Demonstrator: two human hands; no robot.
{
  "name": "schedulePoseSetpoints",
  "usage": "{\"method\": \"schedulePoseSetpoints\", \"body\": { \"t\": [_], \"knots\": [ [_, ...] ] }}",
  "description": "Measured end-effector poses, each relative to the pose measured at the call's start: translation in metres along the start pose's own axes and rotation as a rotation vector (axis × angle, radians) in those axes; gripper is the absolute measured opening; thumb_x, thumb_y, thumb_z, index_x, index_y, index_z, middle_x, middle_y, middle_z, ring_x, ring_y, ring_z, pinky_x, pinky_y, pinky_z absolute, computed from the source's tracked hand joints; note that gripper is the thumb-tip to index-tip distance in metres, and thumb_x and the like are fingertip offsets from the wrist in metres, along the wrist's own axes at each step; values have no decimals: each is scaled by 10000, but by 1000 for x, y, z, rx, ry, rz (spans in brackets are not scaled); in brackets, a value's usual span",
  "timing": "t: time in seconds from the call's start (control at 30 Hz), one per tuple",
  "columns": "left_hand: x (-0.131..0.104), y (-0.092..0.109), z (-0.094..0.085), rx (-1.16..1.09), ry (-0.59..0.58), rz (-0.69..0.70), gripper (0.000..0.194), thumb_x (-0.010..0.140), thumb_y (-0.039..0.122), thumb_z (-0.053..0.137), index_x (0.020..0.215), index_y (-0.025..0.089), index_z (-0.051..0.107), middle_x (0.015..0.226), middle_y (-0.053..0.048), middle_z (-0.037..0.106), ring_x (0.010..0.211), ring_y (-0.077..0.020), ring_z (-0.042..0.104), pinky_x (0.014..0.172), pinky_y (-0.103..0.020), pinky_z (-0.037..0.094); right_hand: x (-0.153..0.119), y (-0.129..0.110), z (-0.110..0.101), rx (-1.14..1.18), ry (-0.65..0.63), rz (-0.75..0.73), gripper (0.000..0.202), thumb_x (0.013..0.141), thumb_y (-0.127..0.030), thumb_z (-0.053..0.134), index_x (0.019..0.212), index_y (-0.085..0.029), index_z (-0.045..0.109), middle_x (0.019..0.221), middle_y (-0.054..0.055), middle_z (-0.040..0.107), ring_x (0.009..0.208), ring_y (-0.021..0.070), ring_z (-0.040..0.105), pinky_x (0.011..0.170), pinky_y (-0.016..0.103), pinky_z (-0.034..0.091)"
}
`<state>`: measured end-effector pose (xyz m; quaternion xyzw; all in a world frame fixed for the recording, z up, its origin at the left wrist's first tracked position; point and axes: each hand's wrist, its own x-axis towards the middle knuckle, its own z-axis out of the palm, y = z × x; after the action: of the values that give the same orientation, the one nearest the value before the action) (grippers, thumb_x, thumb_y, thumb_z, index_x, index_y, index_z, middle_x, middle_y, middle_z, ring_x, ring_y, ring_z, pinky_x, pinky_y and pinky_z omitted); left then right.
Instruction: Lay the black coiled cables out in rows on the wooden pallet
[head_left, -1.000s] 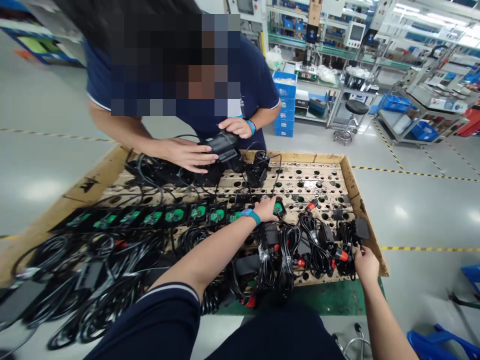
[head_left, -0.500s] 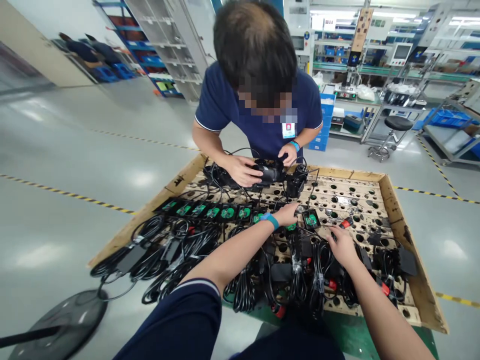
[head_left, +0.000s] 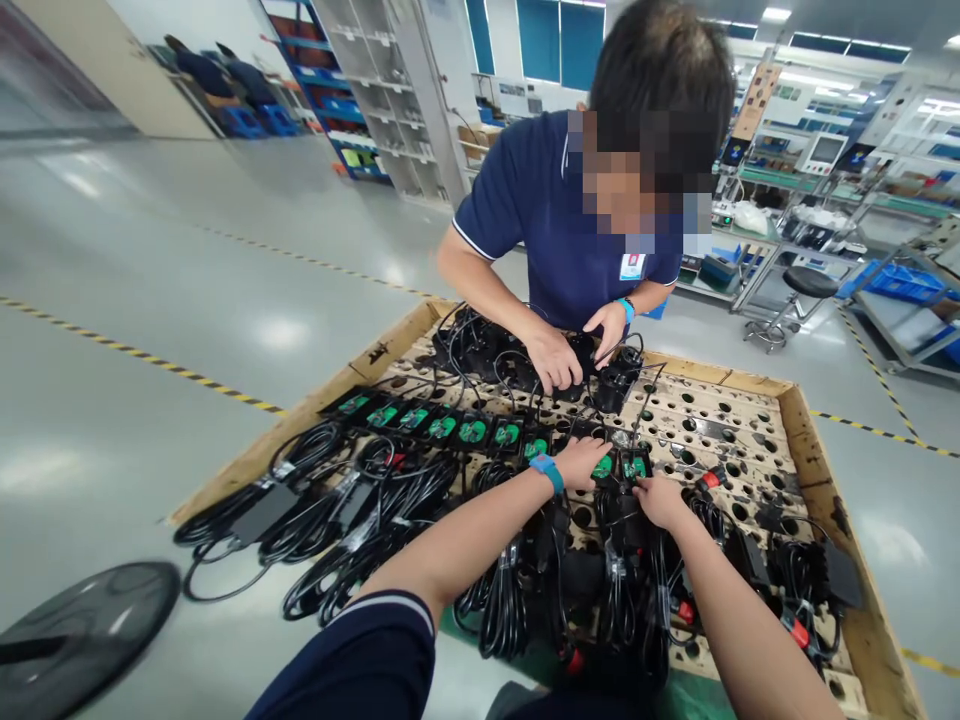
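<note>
Over green modules (head_left: 634, 466), both hands (head_left: 581, 462)

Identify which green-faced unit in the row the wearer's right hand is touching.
The right hand rests on the last green-faced unit, at the row's right end; the left hand covers its neighbour, and the remaining units lie untouched.

Bright overhead factory lighting, glare patches on floor, wide-angle edge distortion
</note>
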<state>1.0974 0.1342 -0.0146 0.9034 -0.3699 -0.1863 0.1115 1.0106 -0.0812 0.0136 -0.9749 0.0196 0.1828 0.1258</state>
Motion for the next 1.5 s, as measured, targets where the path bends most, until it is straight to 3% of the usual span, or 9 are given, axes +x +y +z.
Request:
{"method": "schedulePoseSetpoints", "body": {
  "t": [0.2,0.33,0.5,0.7,0.87,1.0,1.13,1.3,1.5],
  "knots": [
    [-2,5,6,40,154,-36,974,656,392,783,1528,152,423,1339,-220,572,1250,-408,527,1056,-531,441,10,-27,-7,28,77,49,308,971,-339,528,1071,-160,758,1156,191,710,1166,308,626,997,402,463],
    [-9,14,9,-43,321,-61,934,680,379,756,1508,90,437,1329,-230,535,1251,-404,492,1061,-513,461,23,-23,-7,99,-15,95,218,885,-160,560,954,-137,766,995,141,749,955,233,680,832,305,483],
    [-13,21,17,-283,424,-103,931,681,330,757,1527,163,406,1388,-172,467,1323,-383,452,1154,-502,434,26,0,-11,171,-83,78,162,807,-143,675,932,-174,772,849,29,731,795,161,651,696,239,437],
    [-6,25,21,-658,478,-137,978,644,278,797,1519,157,376,1375,-144,401,1346,-330,472,1228,-449,401,18,-1,-3,177,30,105,140,885,-211,646,968,-176,754,1016,78,729,965,204,646,830,287,447],
    [-2,33,29,-801,478,-227,1102,612,195,814,1566,157,264,1411,-155,343,1373,-311,463,1270,-434,348,7,-6,0,245,58,78,152,936,-196,587,1028,-173,706,952,50,737,881,165,646,807,256,447],
    [2,40,32,-869,517,-293,1155,590,179,841,1578,178,243,1494,-173,320,1414,-327,438,1273,-459,336,6,-4,-4,279,6,66,174,956,-251,583,911,-179,735,862,29,734,809,151,640,755,244,442],
    [7,46,25,-1099,576,-489,825,729,174,760,1468,165,392,1424,-167,540,1344,-289,535,1198,-448,423,9,-5,-6,251,13,83,198,941,-254,592,851,-182,754,827,44,733,796,175,633,733,275,421],
    [14,57,16,-1337,499,-684,375,742,156,742,1099,149,628,997,-104,742,936,-244,702,850,-360,582,2,-12,-2,224,99,107,210,964,-254,566,975,-167,756,957,83,764,909,210,670,814,298,436],
    [25,76,14,-1313,658,-787,466,654,28,736,1088,152,622,1029,-99,727,945,-216,690,846,-298,547,-7,-17,4,219,189,120,239,983,-250,532,996,-135,741,935,108,764,892,226,692,795,297,441]
  ]
}}
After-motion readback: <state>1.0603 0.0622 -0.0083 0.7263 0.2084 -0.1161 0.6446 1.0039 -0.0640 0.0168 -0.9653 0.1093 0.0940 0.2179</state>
